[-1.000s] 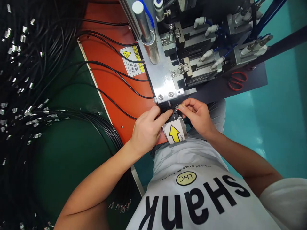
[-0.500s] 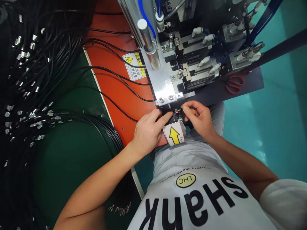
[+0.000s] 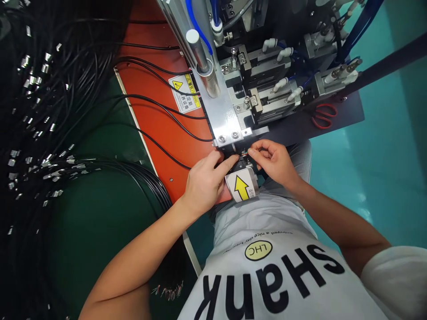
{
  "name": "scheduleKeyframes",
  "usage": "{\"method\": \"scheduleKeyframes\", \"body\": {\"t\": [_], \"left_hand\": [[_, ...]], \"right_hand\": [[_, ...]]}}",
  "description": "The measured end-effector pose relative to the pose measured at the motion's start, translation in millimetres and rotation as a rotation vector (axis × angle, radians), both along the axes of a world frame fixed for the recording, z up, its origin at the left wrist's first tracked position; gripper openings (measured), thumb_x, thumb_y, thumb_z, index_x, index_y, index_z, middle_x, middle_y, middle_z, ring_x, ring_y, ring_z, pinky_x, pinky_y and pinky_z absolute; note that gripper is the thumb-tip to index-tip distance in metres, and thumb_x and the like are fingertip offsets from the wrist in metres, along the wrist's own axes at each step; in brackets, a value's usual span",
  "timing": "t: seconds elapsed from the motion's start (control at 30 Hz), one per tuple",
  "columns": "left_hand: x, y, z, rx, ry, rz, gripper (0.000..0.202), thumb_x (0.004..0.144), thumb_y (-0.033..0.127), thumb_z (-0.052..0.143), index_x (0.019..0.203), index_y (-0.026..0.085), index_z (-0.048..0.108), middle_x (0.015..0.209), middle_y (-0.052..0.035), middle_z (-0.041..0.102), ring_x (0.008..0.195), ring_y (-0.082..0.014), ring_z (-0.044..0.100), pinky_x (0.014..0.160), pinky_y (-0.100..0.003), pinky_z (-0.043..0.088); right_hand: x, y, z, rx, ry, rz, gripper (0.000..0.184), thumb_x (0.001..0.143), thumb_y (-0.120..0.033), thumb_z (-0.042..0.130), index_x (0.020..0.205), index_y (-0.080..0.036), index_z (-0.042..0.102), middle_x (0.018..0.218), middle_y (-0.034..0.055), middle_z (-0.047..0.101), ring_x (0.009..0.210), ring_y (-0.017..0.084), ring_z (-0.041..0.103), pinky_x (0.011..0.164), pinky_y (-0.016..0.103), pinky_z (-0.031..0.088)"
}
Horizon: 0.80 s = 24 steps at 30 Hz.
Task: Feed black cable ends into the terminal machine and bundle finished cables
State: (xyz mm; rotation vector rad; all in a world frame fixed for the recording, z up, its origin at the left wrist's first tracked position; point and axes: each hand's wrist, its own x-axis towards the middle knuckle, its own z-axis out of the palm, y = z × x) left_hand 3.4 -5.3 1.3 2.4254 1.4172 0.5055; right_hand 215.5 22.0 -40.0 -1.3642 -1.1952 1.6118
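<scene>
Many black cables (image 3: 36,146) with shiny silver ends are lying in a loose heap across a green bench (image 3: 90,235). A thicker bunch of them is curving toward the bench's pale right edge, and frayed wire ends (image 3: 168,291) are showing beside the lower part of that edge. Just past the edge, an orange-red base plate (image 3: 156,146) is carrying a yellow-and-white warning label (image 3: 185,93), and several single cables are running across it to a metal machine (image 3: 230,115).

The left hand (image 3: 204,178) is resting palm down over the plate's right side, one finger stretching to the small coloured wires (image 3: 244,154); whether its fingers are gripping anything, I cannot tell. These wires are sitting at the machine's near end, well to the right of the bench's right edge, between the two hands. Just below them, a sign with a yellow arrow (image 3: 242,186) is pointing away from the person's white T-shirt (image 3: 263,266). The right hand (image 3: 273,162) is holding its thumb and forefinger together, pinching the wires' right end. Farther right, red-handled scissors (image 3: 324,116) are lying on a dark panel (image 3: 348,106) above a teal floor (image 3: 370,173).
</scene>
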Motion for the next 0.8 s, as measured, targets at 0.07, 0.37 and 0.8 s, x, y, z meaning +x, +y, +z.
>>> {"method": "scheduleKeyframes", "body": {"t": [0.07, 0.37, 0.8], "left_hand": [[0.4, 0.1, 0.9, -0.016, -0.011, 0.006, 0.036, 0.099, 0.016, 0.037, 0.122, 0.019, 0.065, 0.091, -0.0095, 0.059, 0.094, -0.0196, 0.061, 0.063, -0.024, 0.046], [-0.1, 0.0, 0.4, -0.024, -0.020, 0.008, 0.040, 0.100, 0.017, 0.033, 0.123, 0.020, 0.065, 0.093, -0.0092, 0.060, 0.095, -0.0186, 0.062, 0.065, -0.024, 0.047], [-0.3, -1.2, -2.2, -0.004, 0.000, 0.014, 0.040, 0.100, 0.018, 0.034, 0.123, 0.021, 0.066, 0.093, -0.0089, 0.063, 0.090, -0.0180, 0.062, 0.065, -0.025, 0.045]], "right_hand": [[-1.2, 0.5, 4.0, 0.015, -0.034, -0.015, 0.027, 0.088, -0.045, 0.067, 0.091, -0.019, 0.069, 0.072, -0.0018, 0.059, 0.051, 0.008, 0.048, 0.045, 0.023, 0.036], [-19.2, -4.0, 6.3, 0.252, -0.158, -0.133, 0.010, 0.086, -0.030, 0.067, 0.084, -0.021, 0.066, 0.078, -0.0009, 0.055, 0.057, 0.010, 0.044, 0.056, 0.027, 0.041], [-26.0, -11.6, 1.3, 0.310, -0.173, -0.178, 0.014, 0.092, -0.035, 0.061, 0.086, -0.022, 0.060, 0.087, 0.0013, 0.053, 0.058, 0.010, 0.043, 0.052, 0.027, 0.036]]}}
